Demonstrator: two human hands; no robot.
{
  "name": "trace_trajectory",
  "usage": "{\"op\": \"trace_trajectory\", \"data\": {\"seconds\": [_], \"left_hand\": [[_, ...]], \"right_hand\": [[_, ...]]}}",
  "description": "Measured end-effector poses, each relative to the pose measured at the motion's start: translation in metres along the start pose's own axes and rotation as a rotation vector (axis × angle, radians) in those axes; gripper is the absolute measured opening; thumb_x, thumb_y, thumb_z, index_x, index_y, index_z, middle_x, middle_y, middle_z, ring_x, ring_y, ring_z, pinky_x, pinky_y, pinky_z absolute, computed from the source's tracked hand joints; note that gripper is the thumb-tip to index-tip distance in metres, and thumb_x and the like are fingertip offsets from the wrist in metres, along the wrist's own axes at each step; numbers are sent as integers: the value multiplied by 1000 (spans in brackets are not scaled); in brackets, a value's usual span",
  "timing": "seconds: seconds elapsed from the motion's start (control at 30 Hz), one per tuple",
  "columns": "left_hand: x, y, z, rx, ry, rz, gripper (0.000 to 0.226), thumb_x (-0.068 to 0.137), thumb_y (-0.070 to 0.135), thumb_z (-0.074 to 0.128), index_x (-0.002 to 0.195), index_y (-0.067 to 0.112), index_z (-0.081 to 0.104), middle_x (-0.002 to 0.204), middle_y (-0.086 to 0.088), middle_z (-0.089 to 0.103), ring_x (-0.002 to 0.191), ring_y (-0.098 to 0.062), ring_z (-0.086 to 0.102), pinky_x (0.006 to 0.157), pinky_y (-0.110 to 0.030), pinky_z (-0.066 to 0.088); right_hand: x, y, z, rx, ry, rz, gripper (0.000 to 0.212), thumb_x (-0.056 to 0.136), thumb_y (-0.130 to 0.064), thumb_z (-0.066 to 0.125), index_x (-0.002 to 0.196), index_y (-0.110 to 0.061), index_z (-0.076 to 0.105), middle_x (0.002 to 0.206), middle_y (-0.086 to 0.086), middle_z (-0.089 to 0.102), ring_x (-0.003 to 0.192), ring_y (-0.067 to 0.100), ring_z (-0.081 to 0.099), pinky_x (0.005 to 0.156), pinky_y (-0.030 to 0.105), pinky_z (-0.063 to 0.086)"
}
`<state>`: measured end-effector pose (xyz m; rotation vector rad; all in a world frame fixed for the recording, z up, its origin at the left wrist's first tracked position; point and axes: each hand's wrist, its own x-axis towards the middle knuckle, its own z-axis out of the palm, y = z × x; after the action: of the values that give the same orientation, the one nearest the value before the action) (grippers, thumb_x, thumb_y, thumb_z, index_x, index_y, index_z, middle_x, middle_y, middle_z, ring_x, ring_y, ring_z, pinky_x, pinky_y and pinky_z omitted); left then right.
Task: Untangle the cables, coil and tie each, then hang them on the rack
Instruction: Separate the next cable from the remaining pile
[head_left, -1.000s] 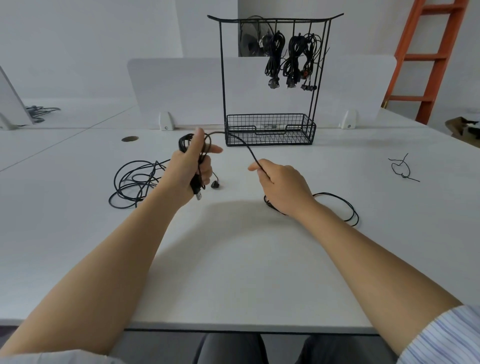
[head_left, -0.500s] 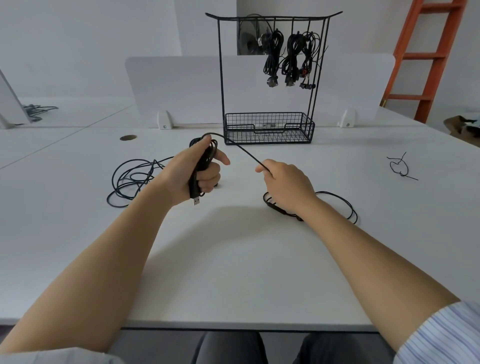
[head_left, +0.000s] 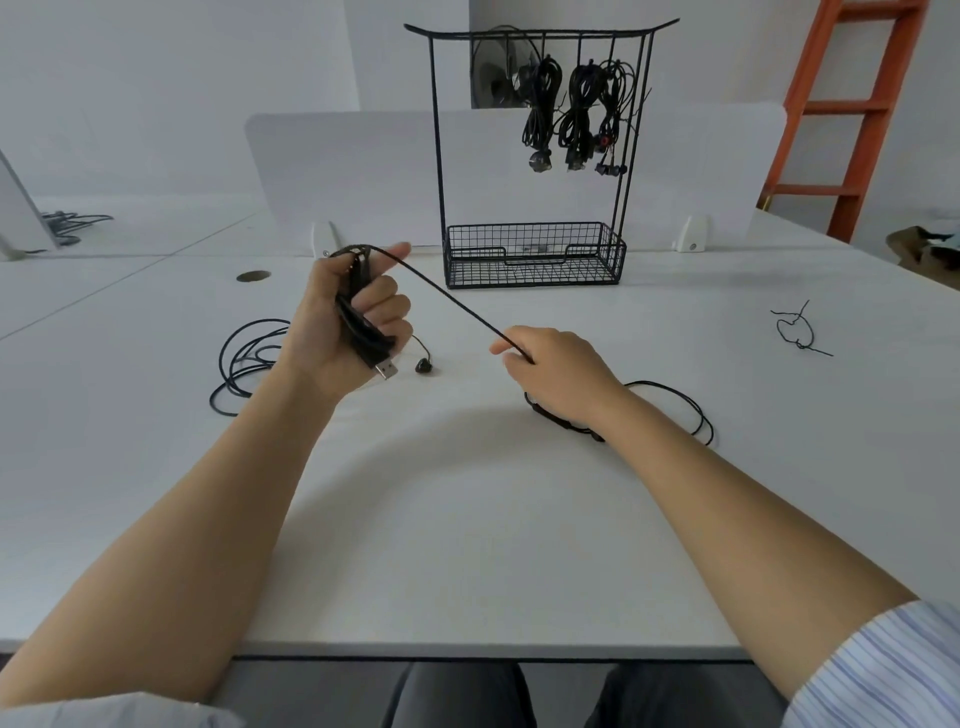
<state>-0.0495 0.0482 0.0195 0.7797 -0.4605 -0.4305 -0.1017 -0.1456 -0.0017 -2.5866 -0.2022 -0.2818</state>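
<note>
My left hand (head_left: 347, 322) is raised above the table, closed around several black loops of a USB cable (head_left: 451, 301), its silver plug sticking out below my fist. A taut stretch of that cable runs down to my right hand (head_left: 556, 366), which pinches it. The rest of the cable (head_left: 691, 415) lies looped on the table behind my right wrist. A second loose black cable (head_left: 244, 358) with an earbud end (head_left: 423, 366) lies left of my left hand. The black wire rack (head_left: 537, 36) stands at the back with three tied coils (head_left: 574, 117) hanging from it.
A small black wire tie (head_left: 795, 330) lies on the white table (head_left: 467, 519) at the right. The rack has a mesh basket (head_left: 535, 254) at its base. A white divider panel (head_left: 343, 171) stands behind, and an orange ladder (head_left: 841, 98) at the far right.
My left hand has turned and lifted, laying another loop of the cable over the bundle. My right hand has drifted slightly right, keeping the strand taut.
</note>
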Motion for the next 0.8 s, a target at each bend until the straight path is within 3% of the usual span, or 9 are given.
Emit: {"op": "trace_trajectory", "data": {"seconds": [0.1, 0.2, 0.37, 0.47, 0.53, 0.6, 0.67, 0.73, 0.8], "left_hand": [[0, 2, 2, -132, 115, 42, 25, 66, 21, 58, 86, 9, 68, 47, 7, 25, 43, -7, 28, 44, -14, 35], [2, -1, 7, -77, 307, 90, 16, 86, 15, 44, 80, 11, 59, 48, 6, 33, 42, -7, 36, 47, -15, 39], [6, -5, 3, 104, 529, 52, 24, 90, 14, 55, 69, 15, 44, 59, 1, 47, 47, -8, 47, 48, -17, 40], [6, -4, 3, 46, 573, 77, 18, 93, 18, 54, 79, 13, 43, 80, -4, 54, 68, -13, 58, 62, -22, 47], [5, -3, 4, -33, 574, 114, 26, 94, 26, 53, 75, 14, 39, 75, -4, 58, 69, -17, 65, 73, -30, 51], [4, -1, 6, -146, 561, 138, 38, 94, 32, 52, 64, 14, 37, 55, -1, 52, 49, -14, 60, 65, -29, 55], [2, 1, 6, -167, 554, 123, 44, 93, 35, 52, 58, 16, 34, 44, 4, 42, 36, -10, 44, 46, -17, 45], [1, 2, 5, -144, 530, 90, 49, 93, 38, 50, 52, 17, 36, 43, 6, 38, 34, -8, 36, 40, -12, 36], [1, 4, 4, -129, 493, 76, 55, 94, 40, 48, 44, 18, 38, 43, 7, 36, 33, -7, 31, 38, -12, 31]], "right_hand": [[-3, -4, 2, -45, -101, -42, 27, 93, -19, 41, 111, -24, 61, 83, -11, 51, 82, 14, 48, 72, 25, 36], [-5, -6, 2, -128, -173, -76, 27, 93, -20, 42, 112, -27, 61, 85, -11, 49, 85, 12, 44, 72, 24, 32], [-5, -7, 0, -198, -156, -71, 24, 91, -26, 45, 108, -29, 61, 88, -11, 54, 85, 11, 45, 73, 24, 32], [-4, -4, -4, -199, -111, -51, 21, 90, -28, 47, 103, -28, 63, 81, -13, 53, 83, 12, 47, 71, 25, 32], [-3, -1, -8, -162, -85, -39, 17, 88, -30, 51, 95, -27, 65, 74, -14, 54, 80, 13, 50, 69, 25, 34], [-1, 2, -14, -30, -32, -37, 14, 86, -35, 57, 81, -25, 66, 73, -11, 59, 74, 10, 55, 67, 25, 39], [-1, 5, -20, 245, 49, -44, 19, 85, -28, 62, 68, -20, 63, 64, -7, 60, 55, -2, 52, 58, 16, 39], [1, 9, -25, 538, 134, -33, 15, 84, -10, 64, 71, -17, 64, 57, -12, 61, 48, -7, 52, 54, 5, 37], [4, 13, -28, 745, 229, 16, 21, 82, 4, 60, 78, -16, 64, 57, -16, 66, 52, -7, 55, 54, 6, 38]]}}
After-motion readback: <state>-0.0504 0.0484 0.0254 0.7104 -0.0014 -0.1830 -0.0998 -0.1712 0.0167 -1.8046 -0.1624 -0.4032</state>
